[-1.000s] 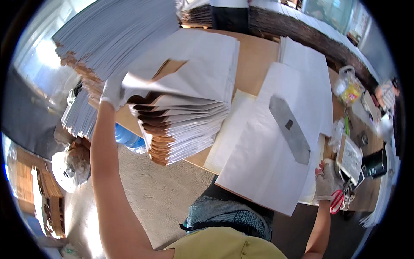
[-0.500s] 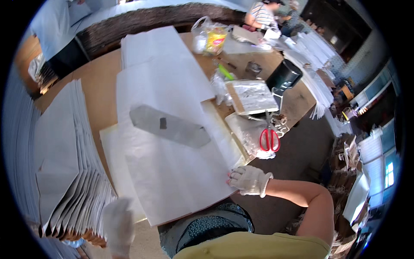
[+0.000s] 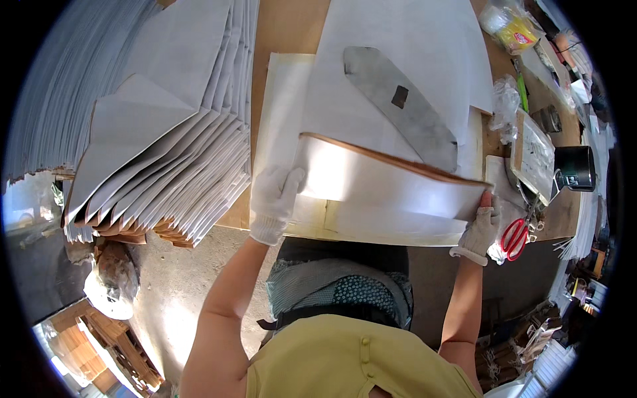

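A large white paper sheet point(image 3: 391, 176) with a brown edge curls up along its near side, over a cream-coloured board point(image 3: 371, 229). At the left end of that raised edge, my left hand point(image 3: 273, 199) in a white glove pinches the paper, its thumb against the fold. My right hand point(image 3: 479, 232), gloved with bare fingertips showing, is closed on the sheet's near right corner. Just beyond the curled edge, a long grey flat plate point(image 3: 405, 106) with a dark square at its middle lies on the paper.
Folded white paper point(image 3: 159, 132) is piled on the left. To the right are red-handled scissors point(image 3: 515, 239), a white block point(image 3: 533, 156), a dark cylindrical container point(image 3: 574, 168), crumpled clear plastic point(image 3: 505, 109) and a yellow packet in a bag point(image 3: 517, 33).
My view has turned toward the left. My left hand has come from beside the folded pile to the sheet. The sheet's near edge, flat before, is now lifted and curled between both hands.
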Demonstrator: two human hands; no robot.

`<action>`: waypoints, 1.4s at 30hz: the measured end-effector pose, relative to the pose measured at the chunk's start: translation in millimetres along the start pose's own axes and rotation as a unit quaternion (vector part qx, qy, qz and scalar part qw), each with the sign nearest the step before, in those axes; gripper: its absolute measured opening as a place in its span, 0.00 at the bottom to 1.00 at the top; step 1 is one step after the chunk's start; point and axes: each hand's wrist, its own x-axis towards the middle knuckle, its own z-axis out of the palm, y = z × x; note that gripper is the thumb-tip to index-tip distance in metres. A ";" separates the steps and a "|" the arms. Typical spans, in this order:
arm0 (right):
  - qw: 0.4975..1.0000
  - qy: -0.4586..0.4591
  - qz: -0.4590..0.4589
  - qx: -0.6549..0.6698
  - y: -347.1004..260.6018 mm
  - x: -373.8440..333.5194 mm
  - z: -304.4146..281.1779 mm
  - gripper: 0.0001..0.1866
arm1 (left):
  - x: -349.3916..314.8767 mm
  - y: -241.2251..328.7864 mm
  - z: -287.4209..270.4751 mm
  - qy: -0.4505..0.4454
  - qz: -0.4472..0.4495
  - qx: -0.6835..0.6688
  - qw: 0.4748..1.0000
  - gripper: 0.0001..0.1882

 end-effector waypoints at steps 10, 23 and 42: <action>0.891 -0.115 -0.082 -0.432 31.4 27.4 6.2 0.15 | 12.7 -15.2 22.3 0.043 0.119 0.295 0.947 0.18; 0.773 -0.156 -0.044 -0.613 -16.2 35.4 52.4 0.13 | 36.2 5.7 62.5 -0.090 0.301 0.207 0.926 0.23; 0.716 -0.140 -0.378 -0.570 21.2 26.8 36.7 0.25 | 39.9 7.1 55.7 -0.034 0.280 0.245 0.928 0.22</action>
